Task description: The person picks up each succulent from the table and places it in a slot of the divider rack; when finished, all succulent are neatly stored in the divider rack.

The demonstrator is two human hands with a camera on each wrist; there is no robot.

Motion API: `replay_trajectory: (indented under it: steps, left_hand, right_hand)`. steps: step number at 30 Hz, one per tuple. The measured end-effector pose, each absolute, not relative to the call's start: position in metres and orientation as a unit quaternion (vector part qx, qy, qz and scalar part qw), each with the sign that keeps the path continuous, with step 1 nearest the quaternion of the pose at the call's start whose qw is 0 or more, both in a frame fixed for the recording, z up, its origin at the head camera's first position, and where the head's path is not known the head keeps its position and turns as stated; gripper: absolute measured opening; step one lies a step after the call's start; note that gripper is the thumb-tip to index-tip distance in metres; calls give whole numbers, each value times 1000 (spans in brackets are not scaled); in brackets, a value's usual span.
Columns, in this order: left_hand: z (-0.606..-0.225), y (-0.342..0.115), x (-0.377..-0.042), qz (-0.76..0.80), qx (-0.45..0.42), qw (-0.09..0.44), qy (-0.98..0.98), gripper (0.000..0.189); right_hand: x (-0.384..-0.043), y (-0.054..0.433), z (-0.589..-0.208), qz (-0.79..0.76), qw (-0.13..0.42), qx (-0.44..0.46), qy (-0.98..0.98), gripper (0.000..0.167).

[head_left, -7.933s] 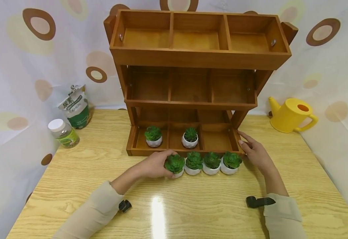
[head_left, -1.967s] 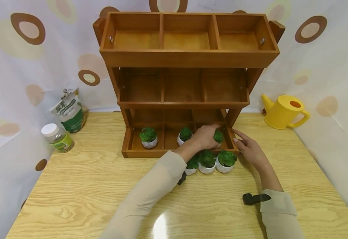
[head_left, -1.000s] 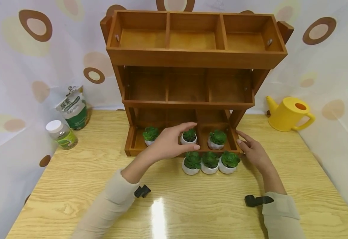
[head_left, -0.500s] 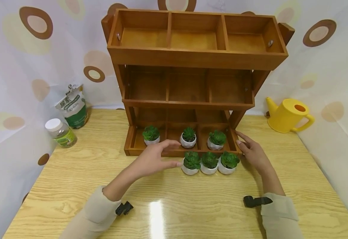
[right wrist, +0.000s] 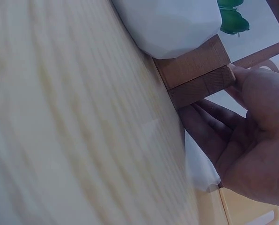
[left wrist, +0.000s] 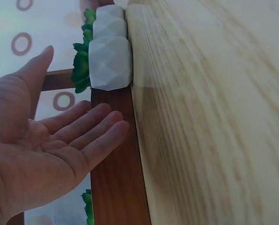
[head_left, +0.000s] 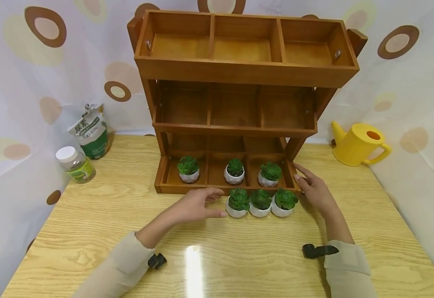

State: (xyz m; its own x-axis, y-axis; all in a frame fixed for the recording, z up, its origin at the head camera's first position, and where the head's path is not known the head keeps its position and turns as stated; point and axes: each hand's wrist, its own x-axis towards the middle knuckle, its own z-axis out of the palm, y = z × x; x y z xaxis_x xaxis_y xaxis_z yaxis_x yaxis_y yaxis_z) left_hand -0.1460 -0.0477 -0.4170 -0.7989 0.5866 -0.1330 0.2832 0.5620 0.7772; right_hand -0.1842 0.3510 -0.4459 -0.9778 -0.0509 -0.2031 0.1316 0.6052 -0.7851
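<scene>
Several green succulents in faceted white pots stand here. My left hand (head_left: 198, 205) is just left of the front row, thumb and fingers spread, nothing in it. The nearest potted succulent (head_left: 238, 203) has its pot (left wrist: 110, 63) just ahead of my fingertips in the left wrist view. Beside it are a middle potted succulent (head_left: 260, 203) and a right one (head_left: 284, 203). My right hand (head_left: 315, 190) touches the lower right end of the wooden shelf (head_left: 250, 74); in the right wrist view its fingers (right wrist: 207, 129) lie fairly straight against the shelf end (right wrist: 202, 86).
The shelf's bottom tier holds a left succulent (head_left: 188, 169), a middle one (head_left: 234, 171) and a right one (head_left: 270, 174), one per compartment. A yellow watering can (head_left: 360, 145) stands at right. A white-capped jar (head_left: 76, 165) and a green-white pouch (head_left: 93, 134) stand at left.
My left hand has set a succulent in the shelf's bottom right compartment, let go, and moved back left to the front row. My right hand stays at the shelf end.
</scene>
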Motion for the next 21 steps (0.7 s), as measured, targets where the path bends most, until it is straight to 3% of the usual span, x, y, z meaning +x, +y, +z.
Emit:
replay_trajectory:
  steps: [21]
  left_hand:
    - [-430, -16, -164, 376, 261, 222, 861, 77]
  right_hand:
    - [-185, 352, -446, -441, 103, 25, 891, 65]
